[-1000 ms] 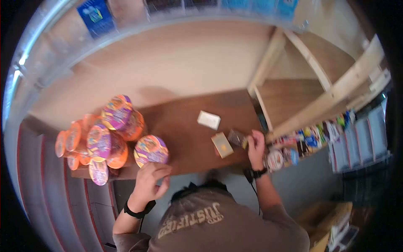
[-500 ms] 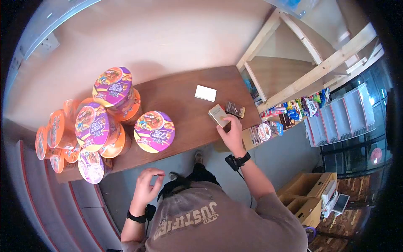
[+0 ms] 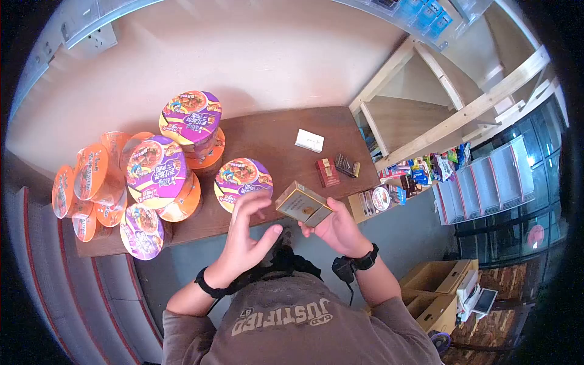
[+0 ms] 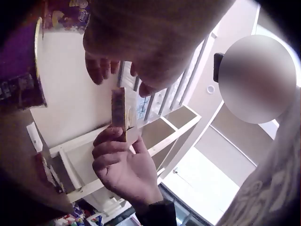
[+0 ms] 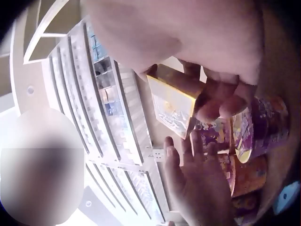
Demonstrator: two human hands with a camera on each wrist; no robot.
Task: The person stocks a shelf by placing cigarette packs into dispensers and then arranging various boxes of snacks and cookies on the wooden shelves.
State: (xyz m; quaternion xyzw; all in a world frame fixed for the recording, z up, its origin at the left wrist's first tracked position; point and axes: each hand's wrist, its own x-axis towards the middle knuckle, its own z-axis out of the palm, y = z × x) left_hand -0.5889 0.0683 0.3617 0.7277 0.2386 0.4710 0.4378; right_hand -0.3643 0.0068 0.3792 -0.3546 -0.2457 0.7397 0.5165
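A gold-coloured box (image 3: 303, 203) is pinched between the thumb and fingers of my right hand (image 3: 342, 231), tilted above the table's front edge. Beside it on the left, my left hand (image 3: 246, 234) has its fingers spread and holds nothing. In the left wrist view the box (image 4: 120, 110) stands on edge in the right hand (image 4: 127, 172). The right wrist view shows the box (image 5: 171, 101) with the left hand (image 5: 200, 188) below it, apart. Behind, on the table, lie a red box (image 3: 328, 173), a dark box (image 3: 347, 165) and a white box (image 3: 309, 140).
Purple-lidded and orange noodle tubs (image 3: 155, 170) are stacked at the table's left, with a single tub (image 3: 242, 181) nearer the middle. A wooden frame (image 3: 468, 112) and a shelf of snack packets (image 3: 420, 173) stand right. Cardboard boxes (image 3: 435, 280) are at the lower right.
The right hand has lifted the gold box off the table and brought it toward the body. The left hand has risen beside it and its fingers have spread. The red box has come into view.
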